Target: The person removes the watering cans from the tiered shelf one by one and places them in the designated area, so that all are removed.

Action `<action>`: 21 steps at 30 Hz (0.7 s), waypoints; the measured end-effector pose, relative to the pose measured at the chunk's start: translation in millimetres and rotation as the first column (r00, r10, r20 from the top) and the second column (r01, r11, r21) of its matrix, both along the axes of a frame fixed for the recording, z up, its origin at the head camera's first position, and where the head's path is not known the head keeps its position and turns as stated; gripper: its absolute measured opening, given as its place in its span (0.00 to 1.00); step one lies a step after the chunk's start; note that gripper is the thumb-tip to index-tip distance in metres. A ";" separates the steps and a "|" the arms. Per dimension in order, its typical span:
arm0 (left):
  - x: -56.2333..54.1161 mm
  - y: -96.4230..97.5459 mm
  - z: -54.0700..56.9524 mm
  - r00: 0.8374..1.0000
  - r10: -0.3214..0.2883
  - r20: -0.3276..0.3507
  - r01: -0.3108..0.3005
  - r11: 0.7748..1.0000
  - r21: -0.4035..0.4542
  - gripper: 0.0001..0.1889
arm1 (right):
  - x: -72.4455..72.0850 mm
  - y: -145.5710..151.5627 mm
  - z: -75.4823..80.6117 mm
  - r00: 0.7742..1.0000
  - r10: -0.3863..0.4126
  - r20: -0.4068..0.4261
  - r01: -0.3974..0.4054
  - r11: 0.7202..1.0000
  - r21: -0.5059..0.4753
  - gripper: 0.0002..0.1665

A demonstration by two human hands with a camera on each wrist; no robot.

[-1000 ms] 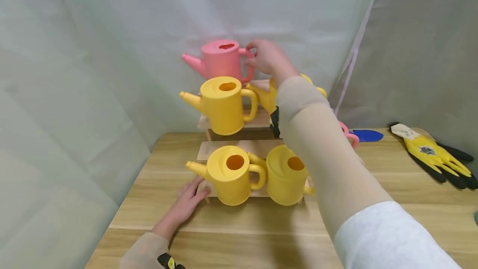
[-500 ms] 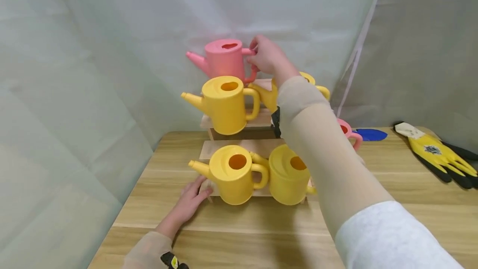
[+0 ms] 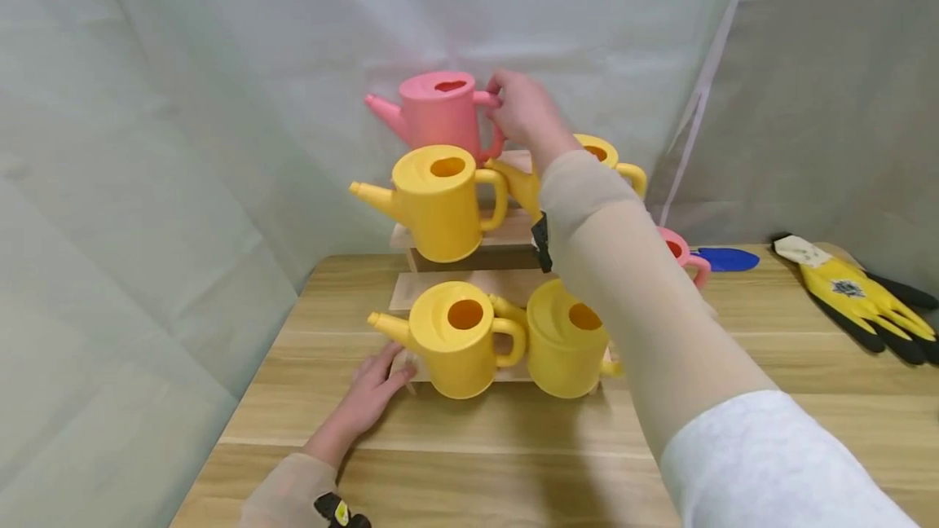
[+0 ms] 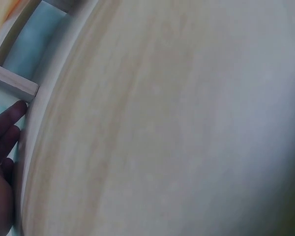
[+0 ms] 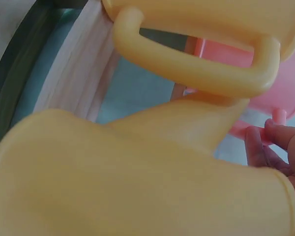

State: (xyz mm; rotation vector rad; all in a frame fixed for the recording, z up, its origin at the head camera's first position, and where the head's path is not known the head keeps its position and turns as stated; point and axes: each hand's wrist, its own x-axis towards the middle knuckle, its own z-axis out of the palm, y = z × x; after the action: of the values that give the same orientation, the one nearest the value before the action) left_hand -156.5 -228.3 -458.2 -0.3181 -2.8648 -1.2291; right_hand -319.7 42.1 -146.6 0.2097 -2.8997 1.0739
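Note:
A pink watering can [image 3: 442, 114] stands on the top tier of a stepped wooden rack [image 3: 506, 283]. My right hand [image 3: 524, 112] pinches its handle between thumb and fingers; the right wrist view shows this grip behind a yellow can. My left hand [image 3: 370, 389] rests against the left end of the lowest shelf, and in the left wrist view its fingers [image 4: 7, 120] touch the wooden frame. A yellow watering can [image 3: 443, 206] sits on the middle tier, with a second yellow can [image 3: 597, 155] partly hidden by my right forearm. Two more yellow cans stand on the bottom tier.
Beyond my right forearm, another pink watering can [image 3: 685, 255] is partly visible, beside a blue trowel blade [image 3: 726, 259]. Yellow-and-black work gloves [image 3: 854, 292] lie on the wooden table [image 3: 293, 406] at right. A pale curtain [image 3: 293, 39] hangs close behind the rack.
My right hand has closed its fingers on the pink can's handle, and the can has shifted slightly to the right relative to the rack. The left hand stays at the rack's end.

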 end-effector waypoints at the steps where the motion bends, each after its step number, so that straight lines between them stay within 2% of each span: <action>1: 0.3 0.2 0.2 1.000 0.000 -0.001 0.000 1.000 -0.002 0.28 | -0.2 0.9 0.2 1.000 -0.008 -0.007 0.008 1.000 0.003 0.15; 9: 0.3 2.6 -0.2 1.000 0.008 -0.008 -0.008 1.000 -0.006 0.28 | -4.2 19.2 2.4 0.997 -0.051 -0.062 0.053 0.998 0.034 0.17; 18: -0.3 1.1 -1.9 1.000 0.001 -0.008 -0.001 1.000 -0.014 0.28 | -9.6 41.7 4.2 0.990 -0.101 -0.096 0.109 0.991 0.083 0.19; 21: 0.7 -0.1 -2.0 1.000 0.005 -0.003 -0.005 1.000 -0.020 0.28 | -10.6 46.7 4.7 0.988 -0.119 -0.093 0.126 0.990 0.069 0.21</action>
State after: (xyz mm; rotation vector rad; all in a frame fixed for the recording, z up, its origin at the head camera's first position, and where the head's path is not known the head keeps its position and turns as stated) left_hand -155.8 -228.4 -460.3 -0.3124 -2.8749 -1.1987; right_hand -330.3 88.8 -141.9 0.0781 -2.8336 0.9140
